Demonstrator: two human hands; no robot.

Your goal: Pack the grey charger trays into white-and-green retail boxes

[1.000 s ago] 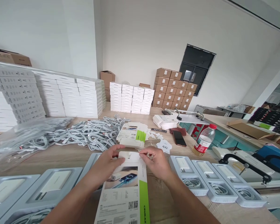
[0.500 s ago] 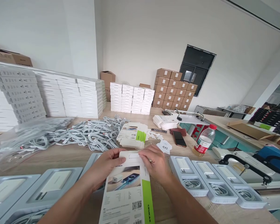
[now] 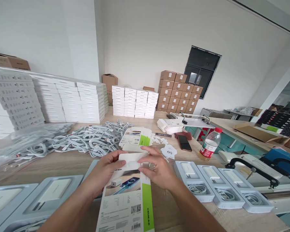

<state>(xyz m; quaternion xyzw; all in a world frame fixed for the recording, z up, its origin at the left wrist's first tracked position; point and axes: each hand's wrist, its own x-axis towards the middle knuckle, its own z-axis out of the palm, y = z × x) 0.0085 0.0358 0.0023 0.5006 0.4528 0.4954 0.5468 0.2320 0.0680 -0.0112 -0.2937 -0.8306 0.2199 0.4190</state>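
Note:
I hold a long white product box (image 3: 128, 199) with a green stripe and a printed charger picture, flat over the wooden table (image 3: 70, 161). My left hand (image 3: 105, 170) grips its far end from the left, thumb on the white end flap (image 3: 131, 160). My right hand (image 3: 157, 169) grips the same end from the right, fingers on the flap. Just beyond my hands lies a stack of flat unfolded boxes (image 3: 135, 140).
Grey trays with chargers and cables lie at the right (image 3: 209, 183) and at the left (image 3: 50, 196). A heap of white cables (image 3: 82, 140), stacks of white boxes (image 3: 70, 101), a bottle (image 3: 209, 145), a phone (image 3: 183, 142) and a sealing machine (image 3: 256, 167) surround me.
The box's end flap has been folded over under my fingers. The view has shifted slightly and my hands sit a little nearer to me.

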